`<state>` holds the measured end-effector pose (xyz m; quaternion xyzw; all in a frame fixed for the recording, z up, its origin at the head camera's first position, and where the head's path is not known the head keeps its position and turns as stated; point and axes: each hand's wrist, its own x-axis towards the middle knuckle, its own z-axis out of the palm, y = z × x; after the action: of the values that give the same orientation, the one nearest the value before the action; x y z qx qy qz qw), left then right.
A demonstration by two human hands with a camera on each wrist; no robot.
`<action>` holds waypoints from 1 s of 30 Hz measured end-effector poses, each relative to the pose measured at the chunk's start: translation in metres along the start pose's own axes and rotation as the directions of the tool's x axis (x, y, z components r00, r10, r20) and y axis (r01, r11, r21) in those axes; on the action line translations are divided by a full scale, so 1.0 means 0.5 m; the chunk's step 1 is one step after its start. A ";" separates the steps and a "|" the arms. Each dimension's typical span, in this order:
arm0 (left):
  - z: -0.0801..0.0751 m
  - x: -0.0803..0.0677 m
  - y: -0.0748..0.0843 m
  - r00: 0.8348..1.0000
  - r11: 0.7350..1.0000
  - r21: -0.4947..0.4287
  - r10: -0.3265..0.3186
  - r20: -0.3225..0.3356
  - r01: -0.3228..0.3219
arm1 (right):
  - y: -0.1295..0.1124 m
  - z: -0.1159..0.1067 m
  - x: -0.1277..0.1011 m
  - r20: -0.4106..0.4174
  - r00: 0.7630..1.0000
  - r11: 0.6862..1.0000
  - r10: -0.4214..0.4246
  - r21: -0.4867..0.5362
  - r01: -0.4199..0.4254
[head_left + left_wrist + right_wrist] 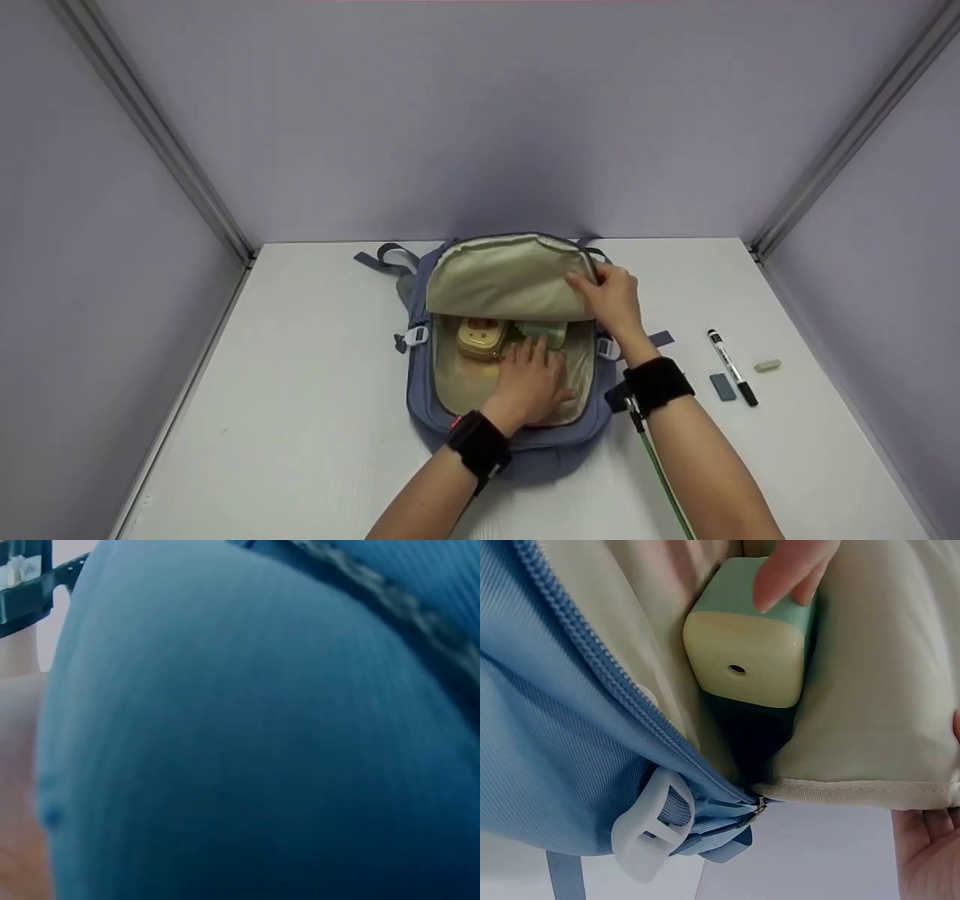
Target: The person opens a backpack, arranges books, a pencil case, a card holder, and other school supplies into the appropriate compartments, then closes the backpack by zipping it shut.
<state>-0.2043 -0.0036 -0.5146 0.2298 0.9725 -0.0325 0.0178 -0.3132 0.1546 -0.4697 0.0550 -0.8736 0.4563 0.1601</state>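
The blue backpack [427, 390] lay unzipped on the white counter [300, 420]. The right hand [615, 296] pinched the edge of its cream-lined flap [506, 277], holding it up. The left hand [529, 382], fingers relaxed, rested inside on a mint-green box [746, 652] beside a yellow case [481, 337]. The step looked like seating the box (the marker [732, 367] and erasers waited outside); next would need a free hand to reach them.
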 end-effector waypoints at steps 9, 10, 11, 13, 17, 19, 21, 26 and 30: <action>-0.027 -0.054 -0.034 0.954 0.995 -0.053 0.071 -0.290 -0.090 | 0.002 0.000 0.001 0.003 1.000 1.000 0.011 -0.008 -0.011; -0.034 -0.058 -0.040 0.945 0.994 -0.060 0.072 -0.319 -0.096 | 0.003 -0.001 0.001 0.004 1.000 1.000 0.012 -0.006 -0.012; -0.042 -0.062 -0.045 0.936 0.993 -0.065 0.071 -0.343 -0.099 | 0.004 -0.001 0.001 0.005 1.000 1.000 0.010 -0.006 -0.010; -0.060 -0.070 -0.058 0.909 0.993 -0.043 0.081 -0.409 -0.108 | 0.005 -0.001 -0.001 0.010 1.000 1.000 0.005 0.001 -0.005; -0.096 -0.084 -0.085 0.825 0.990 -0.027 0.097 -0.556 -0.135 | 0.005 -0.008 -0.010 0.058 0.998 0.999 -0.020 0.036 0.018; -0.111 -0.087 -0.098 0.763 0.984 -0.043 0.108 -0.638 -0.176 | 0.007 -0.016 -0.015 0.105 0.994 0.998 -0.044 0.059 0.037; -0.119 -0.086 -0.109 0.687 0.974 -0.057 0.112 -0.718 -0.219 | 0.012 -0.024 -0.021 0.161 0.985 0.996 -0.067 0.073 0.056; -0.120 -0.079 -0.123 0.601 0.971 -0.080 0.076 -0.795 -0.227 | 0.028 -0.039 -0.045 0.287 0.954 0.992 -0.091 0.113 0.060; -0.108 -0.082 -0.127 0.624 0.980 -0.107 0.020 -0.781 -0.165 | 0.039 -0.045 -0.070 0.356 0.927 0.988 -0.113 0.140 0.067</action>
<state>-0.1972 -0.0747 -0.4554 0.2686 0.8710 0.1528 -0.3819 -0.2795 0.1827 -0.4845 0.1883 -0.8542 0.4844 0.0128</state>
